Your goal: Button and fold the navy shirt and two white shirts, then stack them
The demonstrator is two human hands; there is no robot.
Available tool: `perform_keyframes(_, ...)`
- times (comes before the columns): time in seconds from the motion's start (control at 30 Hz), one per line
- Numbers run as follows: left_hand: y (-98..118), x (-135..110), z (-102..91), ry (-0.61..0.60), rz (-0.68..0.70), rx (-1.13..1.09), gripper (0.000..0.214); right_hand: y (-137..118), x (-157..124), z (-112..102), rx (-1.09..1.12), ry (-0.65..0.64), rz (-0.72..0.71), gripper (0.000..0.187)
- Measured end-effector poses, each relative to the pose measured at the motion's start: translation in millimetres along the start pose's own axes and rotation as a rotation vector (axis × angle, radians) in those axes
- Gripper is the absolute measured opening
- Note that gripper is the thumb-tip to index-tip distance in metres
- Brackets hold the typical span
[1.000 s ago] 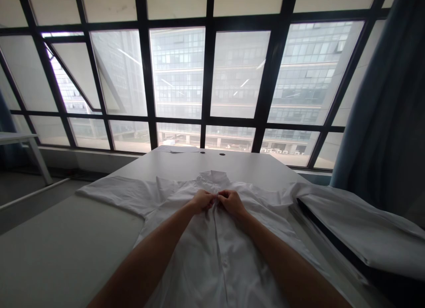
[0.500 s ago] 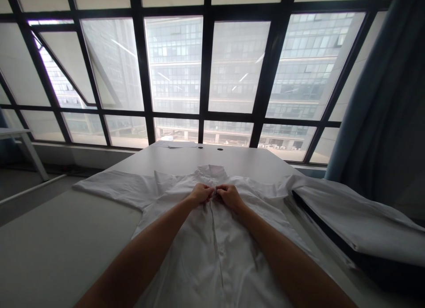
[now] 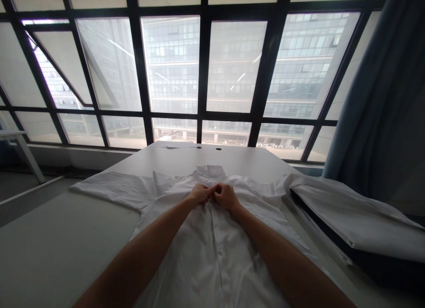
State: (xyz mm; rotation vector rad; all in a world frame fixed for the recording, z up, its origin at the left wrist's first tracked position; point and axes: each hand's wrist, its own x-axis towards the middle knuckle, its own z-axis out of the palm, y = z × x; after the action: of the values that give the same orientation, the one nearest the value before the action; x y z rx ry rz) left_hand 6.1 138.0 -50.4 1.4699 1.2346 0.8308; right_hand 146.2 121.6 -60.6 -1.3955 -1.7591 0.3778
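A white long-sleeved shirt [image 3: 195, 250] lies spread face up, its collar [image 3: 210, 171] pointing toward the window and its front placket running down the middle. Just below the collar, my left hand [image 3: 201, 194] pinches the shirt's front edge. My right hand [image 3: 226, 196] is closed on the placket right beside it, fingertips touching or nearly touching those of the left. Whatever button or buttonhole lies between the fingers is hidden by them. Below the hands the two front edges lie close together along the placket.
The shirt rests on a white table [image 3: 239, 159] with two dark round holes near its far edge and papers [image 3: 179, 144] there. At right, a dark item draped with white cloth [image 3: 365, 219] sits beside a blue curtain [image 3: 361, 104]. Another table [image 3: 23, 144] stands at far left.
My right hand has turned slightly and moved closer against the left fingertips. My left hand keeps its pinch on the shirt. The whole view has shifted a little.
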Motion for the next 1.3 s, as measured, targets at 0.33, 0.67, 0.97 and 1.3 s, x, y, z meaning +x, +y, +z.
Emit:
perform_keyframes(0.33, -9.4, 11.0, 4.0, 0.057, 0.035, 0.011, 0.034, 1.4, -0.5, -4.7, 0.126, -0.059, 0.046, 0.016)
perform_keyframes(0.67, -8.7, 8.2, -2.0, 0.061, 0.224, 0.219, 0.016, 3.0, 4.2, -4.1, 0.312, -0.132, 0.245, 0.013)
perform_keyframes(0.97, -8.9, -12.1, -8.5, 0.263, 0.401, 0.919, 0.035, 0.5, -0.1, -11.3, -0.024, -0.113, 0.14, 0.017)
perform_keyframes(1.3, -16.9, -41.8, -18.2, -0.084, 0.328, 1.11, 0.056, -7.1, -43.0, -11.1, -0.6, -0.18, 0.041, 0.047)
